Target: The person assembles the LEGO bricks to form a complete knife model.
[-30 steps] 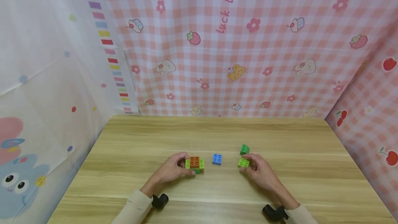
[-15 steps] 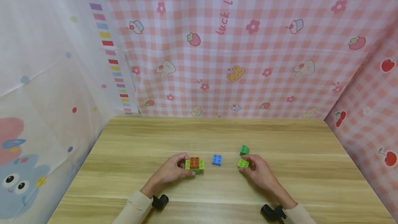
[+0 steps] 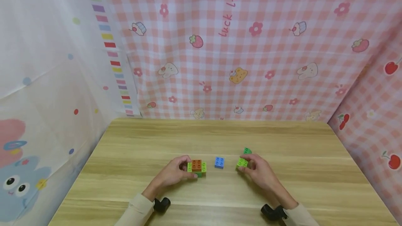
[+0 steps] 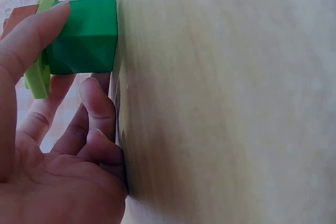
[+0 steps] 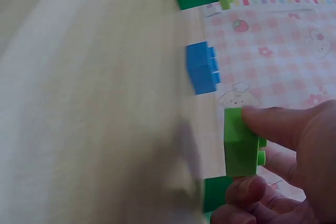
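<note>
The blue block [image 3: 219, 162] stood studs up on the wooden table [image 3: 157, 132]. Left of the blue block, the left hand [image 3: 173, 171] gripped a stack [image 3: 196, 167] between thumb and fingers: a green base [image 4: 84, 38], a lime plate [image 4: 38, 81] over it and an orange-brown block [image 3: 196, 163] on top (the plate jutted out past both sides of that block). Just right of the blue block, the right hand [image 3: 260, 172] pinched a lime block [image 3: 242, 163], raised off the table. A loose green block [image 3: 247, 150], partly hidden, sat farther right and slightly behind the blue block.
</note>
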The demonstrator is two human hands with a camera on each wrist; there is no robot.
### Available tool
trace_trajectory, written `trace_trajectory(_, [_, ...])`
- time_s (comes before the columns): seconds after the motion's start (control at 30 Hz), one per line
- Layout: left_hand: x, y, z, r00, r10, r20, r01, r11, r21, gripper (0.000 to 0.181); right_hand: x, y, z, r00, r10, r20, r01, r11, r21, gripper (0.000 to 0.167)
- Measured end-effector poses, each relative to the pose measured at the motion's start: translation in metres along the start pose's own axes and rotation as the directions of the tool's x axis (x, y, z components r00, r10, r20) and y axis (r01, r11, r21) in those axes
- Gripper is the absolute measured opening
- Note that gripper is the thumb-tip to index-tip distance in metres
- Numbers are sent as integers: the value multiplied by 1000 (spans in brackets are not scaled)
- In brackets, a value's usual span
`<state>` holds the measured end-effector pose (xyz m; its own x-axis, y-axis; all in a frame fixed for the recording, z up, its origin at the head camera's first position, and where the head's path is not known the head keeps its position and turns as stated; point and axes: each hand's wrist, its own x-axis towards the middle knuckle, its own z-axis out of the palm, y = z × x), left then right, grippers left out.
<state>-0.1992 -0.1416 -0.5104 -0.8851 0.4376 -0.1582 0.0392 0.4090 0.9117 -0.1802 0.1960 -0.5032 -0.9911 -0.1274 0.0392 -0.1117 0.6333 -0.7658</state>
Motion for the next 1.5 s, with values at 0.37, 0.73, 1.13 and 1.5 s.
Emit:
trace_trajectory(0.37, [-1,0,0,1000,2,10,-2,1000,-27,31,11,-28,-9,994,-103,22,101,990,99,42])
trace_trajectory(0.73, [2,-1,-1,1000,10,1,-10,1000,6,30,23,-58,3,981,-183,57,174,975,138,39])
trace_trajectory(1.13, [3,-3,0,1000,16,6,-16,1000,-4,29,29,-78,16,957,-268,107,254,959,123,38])
trace_trajectory(1.5, [2,-1,0,1000,25,-1,-25,1000,-5,27,32,-89,28,954,-272,125,257,958,126,37])
